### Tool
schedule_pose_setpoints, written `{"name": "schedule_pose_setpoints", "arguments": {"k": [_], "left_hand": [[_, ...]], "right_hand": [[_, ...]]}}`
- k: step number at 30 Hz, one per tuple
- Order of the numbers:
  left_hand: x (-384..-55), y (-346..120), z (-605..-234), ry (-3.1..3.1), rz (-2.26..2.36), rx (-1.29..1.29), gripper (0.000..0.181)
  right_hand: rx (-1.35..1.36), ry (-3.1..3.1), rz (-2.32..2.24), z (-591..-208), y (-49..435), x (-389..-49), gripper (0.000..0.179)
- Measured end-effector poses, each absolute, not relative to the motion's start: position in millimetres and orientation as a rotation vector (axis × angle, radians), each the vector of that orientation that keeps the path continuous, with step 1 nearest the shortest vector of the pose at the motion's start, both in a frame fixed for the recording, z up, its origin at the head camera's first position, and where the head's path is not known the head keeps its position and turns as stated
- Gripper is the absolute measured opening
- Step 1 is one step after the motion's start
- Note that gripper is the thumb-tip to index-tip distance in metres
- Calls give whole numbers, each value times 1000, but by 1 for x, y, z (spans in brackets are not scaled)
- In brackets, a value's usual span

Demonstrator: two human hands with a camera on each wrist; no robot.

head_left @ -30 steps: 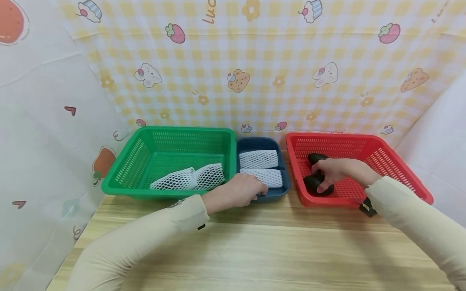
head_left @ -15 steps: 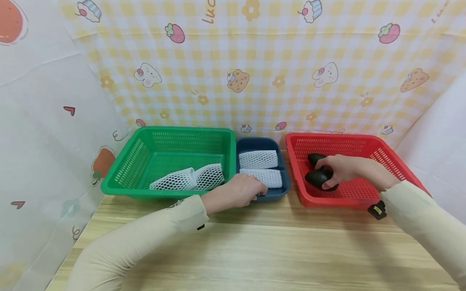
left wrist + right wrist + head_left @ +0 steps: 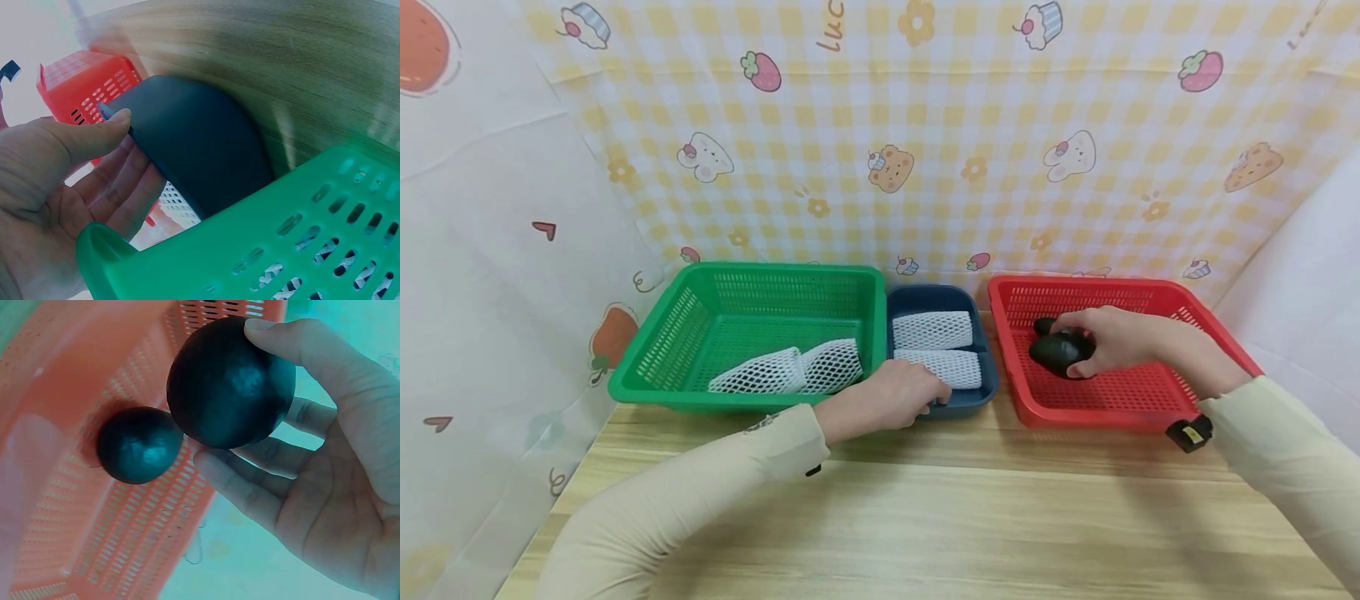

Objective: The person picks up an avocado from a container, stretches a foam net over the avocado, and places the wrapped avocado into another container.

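Note:
My right hand (image 3: pixel 1120 340) grips a dark avocado (image 3: pixel 1056 355) over the red basket (image 3: pixel 1097 414), thumb on one side and fingers on the other. A second avocado (image 3: pixel 140 445) lies in that basket, partly hidden behind the held one in the head view. My left hand (image 3: pixel 895 393) pinches the near rim of the dark blue tray (image 3: pixel 194 131), its thumb outside and fingers inside. Two white foam net sleeves, a back one (image 3: pixel 932 330) and a front one (image 3: pixel 951 369), lie in separate compartments of the tray.
The green basket (image 3: pixel 790 292) stands left of the tray and holds two dark objects in white foam nets (image 3: pixel 760 372). All three containers stand in a row on the wooden table (image 3: pixel 925 517), before a checked cloth (image 3: pixel 820 108).
My right hand has raised the avocado from beside the other one and shifted slightly right and back. The left hand has stayed on the tray's rim.

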State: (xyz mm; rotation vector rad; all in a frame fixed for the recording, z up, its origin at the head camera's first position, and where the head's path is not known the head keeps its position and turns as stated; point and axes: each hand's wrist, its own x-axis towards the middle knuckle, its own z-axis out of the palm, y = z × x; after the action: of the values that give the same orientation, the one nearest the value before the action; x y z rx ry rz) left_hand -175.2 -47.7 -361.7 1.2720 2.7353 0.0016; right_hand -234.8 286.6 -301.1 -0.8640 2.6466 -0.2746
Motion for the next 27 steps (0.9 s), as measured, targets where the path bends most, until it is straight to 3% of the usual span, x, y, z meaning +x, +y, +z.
{"name": "schedule_pose_setpoints", "arguments": {"k": [27], "left_hand": [[-174, -49, -363, 2755, 0, 1294, 18]], "right_hand": [[-1013, 2721, -416, -267, 266, -208, 58]]}}
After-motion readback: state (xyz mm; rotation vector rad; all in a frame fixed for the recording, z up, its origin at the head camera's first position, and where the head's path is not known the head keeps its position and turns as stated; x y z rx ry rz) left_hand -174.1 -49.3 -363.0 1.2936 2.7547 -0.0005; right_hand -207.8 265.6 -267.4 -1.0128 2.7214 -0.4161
